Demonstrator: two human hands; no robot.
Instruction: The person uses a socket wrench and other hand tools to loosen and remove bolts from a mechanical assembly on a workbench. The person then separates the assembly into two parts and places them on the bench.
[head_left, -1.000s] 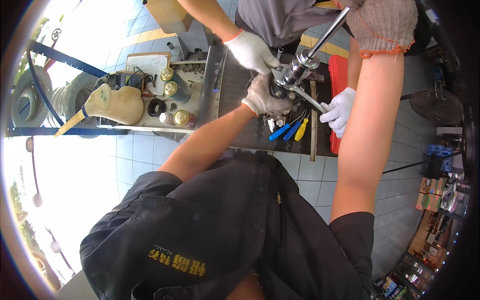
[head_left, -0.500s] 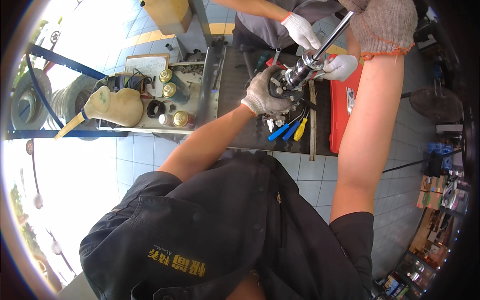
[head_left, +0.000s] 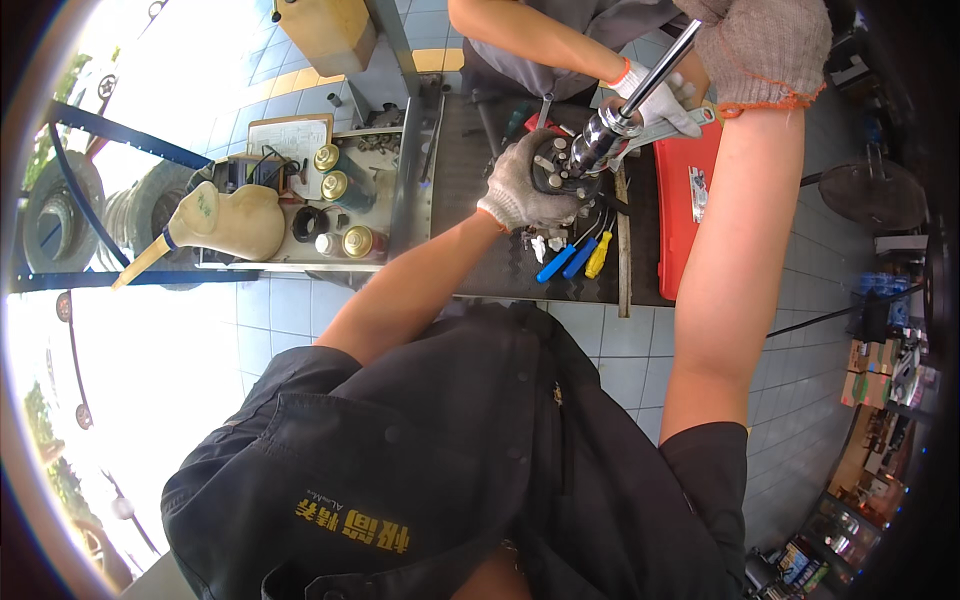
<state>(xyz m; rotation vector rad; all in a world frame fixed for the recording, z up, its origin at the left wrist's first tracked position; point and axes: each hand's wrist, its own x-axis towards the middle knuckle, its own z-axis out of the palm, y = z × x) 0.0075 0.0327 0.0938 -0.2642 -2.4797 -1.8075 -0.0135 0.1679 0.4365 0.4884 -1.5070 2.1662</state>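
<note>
Your left hand [head_left: 520,185] has its gloved fingers [head_left: 535,160] curled round the dark round part [head_left: 555,175] at the foot of the shiny metal rod [head_left: 640,90], clamping it down on the worktop [head_left: 500,265]. Your right hand [head_left: 765,45], in the knitted glove with the orange cuff, is closed into a fist round the rod's far upper end; the fingers themselves are tucked out of sight.

What matters is the rod's long axis: it runs from the dark part under your left hand up and away to the right, into your right fist. So your left hand sits at the low, near-left end and your right at the high, far-right end.

Just beyond the rod, another person's white-gloved hand [head_left: 660,95] rests near its thick collar, beside a flat metal wrench [head_left: 680,120]. Near your left hand lie blue and yellow-handled screwdrivers [head_left: 575,258]; a red tray [head_left: 685,190] sits to the right. Well to the left stand brass-topped cans [head_left: 345,215] and a tan plastic jug [head_left: 215,222].
</note>
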